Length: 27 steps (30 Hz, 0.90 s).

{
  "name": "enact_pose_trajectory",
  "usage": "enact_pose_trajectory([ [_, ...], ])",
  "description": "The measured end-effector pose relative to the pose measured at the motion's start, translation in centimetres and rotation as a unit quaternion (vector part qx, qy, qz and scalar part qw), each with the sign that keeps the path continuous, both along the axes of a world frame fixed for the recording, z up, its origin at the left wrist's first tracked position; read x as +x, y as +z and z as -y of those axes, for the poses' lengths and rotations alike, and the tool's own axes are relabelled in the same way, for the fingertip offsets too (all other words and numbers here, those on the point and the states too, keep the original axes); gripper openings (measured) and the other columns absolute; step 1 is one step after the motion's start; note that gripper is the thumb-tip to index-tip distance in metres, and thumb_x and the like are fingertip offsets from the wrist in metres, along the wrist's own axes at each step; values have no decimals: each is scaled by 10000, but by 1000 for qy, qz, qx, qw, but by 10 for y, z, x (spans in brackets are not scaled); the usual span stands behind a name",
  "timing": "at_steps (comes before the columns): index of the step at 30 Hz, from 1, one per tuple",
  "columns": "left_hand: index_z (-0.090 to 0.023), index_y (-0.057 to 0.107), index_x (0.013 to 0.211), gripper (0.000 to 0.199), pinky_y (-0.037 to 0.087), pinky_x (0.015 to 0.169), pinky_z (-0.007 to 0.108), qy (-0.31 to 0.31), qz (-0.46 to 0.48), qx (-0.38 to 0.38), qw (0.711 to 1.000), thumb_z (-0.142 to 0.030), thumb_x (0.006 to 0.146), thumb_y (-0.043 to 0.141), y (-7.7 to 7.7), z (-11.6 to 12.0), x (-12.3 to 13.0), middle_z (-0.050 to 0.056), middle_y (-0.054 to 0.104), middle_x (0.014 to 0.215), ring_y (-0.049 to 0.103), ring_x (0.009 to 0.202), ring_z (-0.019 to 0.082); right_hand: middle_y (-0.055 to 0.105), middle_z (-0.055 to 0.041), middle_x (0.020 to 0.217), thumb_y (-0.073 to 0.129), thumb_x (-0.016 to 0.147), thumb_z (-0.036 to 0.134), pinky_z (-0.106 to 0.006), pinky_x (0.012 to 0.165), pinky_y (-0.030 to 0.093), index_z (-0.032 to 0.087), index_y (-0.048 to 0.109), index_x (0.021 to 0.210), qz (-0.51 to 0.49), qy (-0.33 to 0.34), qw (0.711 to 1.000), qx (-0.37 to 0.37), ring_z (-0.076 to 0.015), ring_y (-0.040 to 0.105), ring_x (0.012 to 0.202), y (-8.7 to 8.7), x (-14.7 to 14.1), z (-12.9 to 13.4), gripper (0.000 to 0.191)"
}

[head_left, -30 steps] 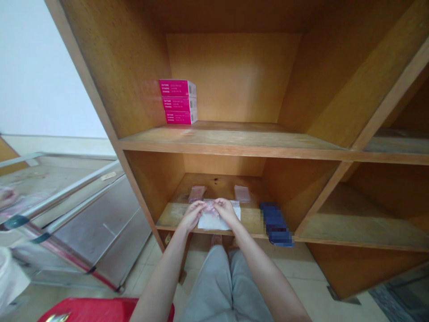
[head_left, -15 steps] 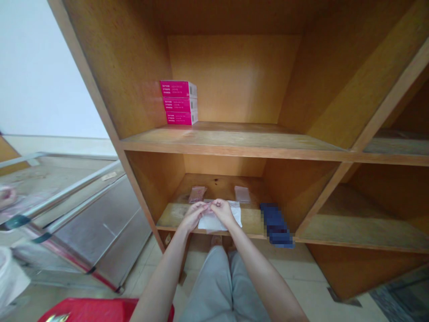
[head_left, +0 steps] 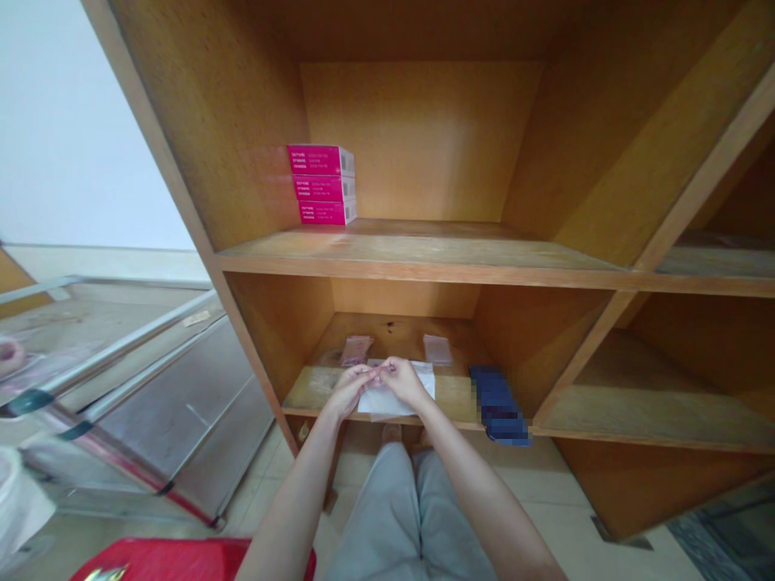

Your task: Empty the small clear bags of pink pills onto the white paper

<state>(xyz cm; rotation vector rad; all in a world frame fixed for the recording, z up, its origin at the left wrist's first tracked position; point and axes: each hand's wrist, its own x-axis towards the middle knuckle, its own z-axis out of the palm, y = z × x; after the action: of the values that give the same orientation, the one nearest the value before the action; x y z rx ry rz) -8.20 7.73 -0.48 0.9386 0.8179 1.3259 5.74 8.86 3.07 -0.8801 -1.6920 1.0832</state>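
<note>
The left hand [head_left: 348, 391] and right hand [head_left: 407, 383] are held close together, fingertips pinching the far edge of one flat white packet [head_left: 392, 401]. This packet lies at the near edge of the lower shelf [head_left: 315, 394], long axis running left to right. Just beyond it are two small flat items: one pinkish packet [head_left: 356, 350] at left, one pale packet [head_left: 437, 349] at right. One blurred blue item [head_left: 499, 403] lies to the right. Three magenta boxes [head_left: 321, 184] stand stacked at the far left of the upper shelf [head_left: 424, 246].
</note>
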Motion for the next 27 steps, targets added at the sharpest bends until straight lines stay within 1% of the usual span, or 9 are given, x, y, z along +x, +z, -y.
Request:
enact_pose_trajectory([
  [4, -115, 627, 670, 153, 464, 636, 230, 8, 6, -8, 1000, -220, 598, 711, 1, 1, 1, 32, 655, 650, 598, 596, 113, 605, 6, 550, 512, 670, 170, -187, 463, 368, 156, 588, 589, -4, 18, 1000, -25, -95, 504, 484, 10, 5, 3, 112],
  [7, -116, 631, 690, 170, 475, 660, 249, 11, 8, -15, 1000, -222, 590, 718, 2, 2, 1, 37, 665, 676, 611, 614, 122, 593, 8, 523, 538, 676, 229, -177, 388, 315, 155, 591, 580, -17, 18, 998, -55, -80, 458, 413, 16, 11, 4, 133],
  [10, -111, 637, 712, 185, 480, 656, 249, 14, 4, -16, 1000, -231, 596, 716, 1, 2, 1, 40, 666, 676, 614, 616, 123, 563, 14, 489, 577, 671, 307, -185, 377, 303, 153, 584, 555, -36, 21, 996, -79, -75, 431, 389, 20, 16, 3, 193],
  [12, -111, 635, 717, 184, 483, 660, 250, 18, 8, -18, 1000, -228, 600, 715, 0, 1, 0, 39, 666, 677, 615, 618, 122, 561, 12, 490, 608, 653, 359, -191, 379, 302, 146, 596, 573, -47, 21, 993, -102, -76, 430, 389, 21, 19, 1, 228],
  [15, -113, 622, 719, 166, 489, 665, 251, 28, 25, -21, 999, -216, 616, 703, 0, 1, -3, 32, 665, 672, 619, 609, 117, 576, 2, 504, 644, 617, 415, -196, 395, 311, 135, 612, 607, -75, -9, 989, -126, -80, 445, 404, 23, 27, -4, 282],
  [18, -114, 604, 738, 151, 492, 688, 253, 35, 49, -14, 998, -207, 646, 680, 2, 2, -6, 40, 670, 699, 631, 636, 123, 589, -6, 514, 655, 601, 445, -195, 404, 313, 129, 615, 617, -96, -56, 985, -129, -81, 457, 416, 27, 38, -10, 319],
  [22, -114, 588, 784, 157, 500, 694, 288, -6, 46, -14, 999, -220, 685, 648, 7, 5, -7, 77, 677, 762, 643, 662, 152, 601, -15, 518, 648, 600, 475, -186, 364, 283, 126, 632, 623, -84, -68, 986, -128, -71, 427, 382, 31, 50, -17, 350],
  [24, -106, 594, 823, 178, 503, 675, 286, -25, 42, -10, 999, -246, 716, 620, 10, 6, -6, 95, 678, 781, 643, 651, 156, 613, -26, 527, 643, 601, 490, -191, 363, 298, 127, 637, 613, -95, -73, 984, -130, -72, 429, 374, 29, 52, -19, 364],
  [27, -96, 607, 881, 230, 506, 680, 289, -36, 34, -11, 999, -272, 733, 604, 10, 7, -5, 99, 676, 781, 639, 641, 150, 637, -37, 553, 645, 586, 512, -205, 371, 327, 133, 648, 644, -125, -84, 979, -135, -82, 444, 372, 24, 48, -21, 383],
])
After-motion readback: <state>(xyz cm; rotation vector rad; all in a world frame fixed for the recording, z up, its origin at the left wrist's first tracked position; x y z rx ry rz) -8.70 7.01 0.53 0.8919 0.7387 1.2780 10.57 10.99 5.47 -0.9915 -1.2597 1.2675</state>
